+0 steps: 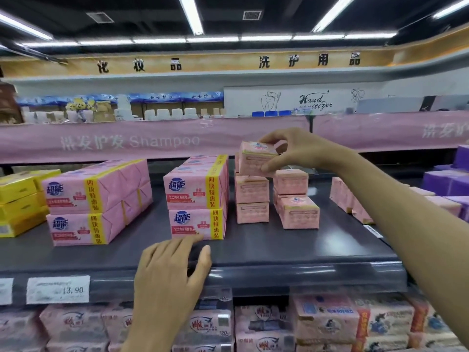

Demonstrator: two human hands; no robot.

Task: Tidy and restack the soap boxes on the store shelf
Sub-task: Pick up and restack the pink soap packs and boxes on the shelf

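- I see one small pink soap box (256, 158) in the right hand (294, 151). The thumb is on its near face and the fingers are curled over its top and far side. The box is slightly tilted.
- The box sits directly above the left column of small boxes (251, 199), which is three high. I cannot tell whether it rests on the top box or is just clear of it.
- Just beside that, to the right, is a second column of small boxes (295, 201). Its front lower box stands forward of the ones behind it.
- The left hand (170, 270) lies flat on the front of the dark shelf (291, 247), fingers straight and spread, holding nothing. Its fingertips reach the foot of the centre four-pack stack (198, 196); I cannot confirm contact.
- The centre four-pack stack is two pink wrapped packs with yellow bands, squared one on the other.
- A second four-pack stack (99, 201) stands well to the left, also two high and angled to the shelf edge.
- Yellow boxes (20, 199) are stacked at the far left and purple boxes (449, 179) at the far right. More pink boxes are partly hidden behind the right forearm.
- A price tag (58, 289) on the shelf rail reads 13.90.
- Wrapped soap packs (324, 323) fill the shelf below.
- A pink banner (152, 141) marked "Shampoo" runs behind the shelf.
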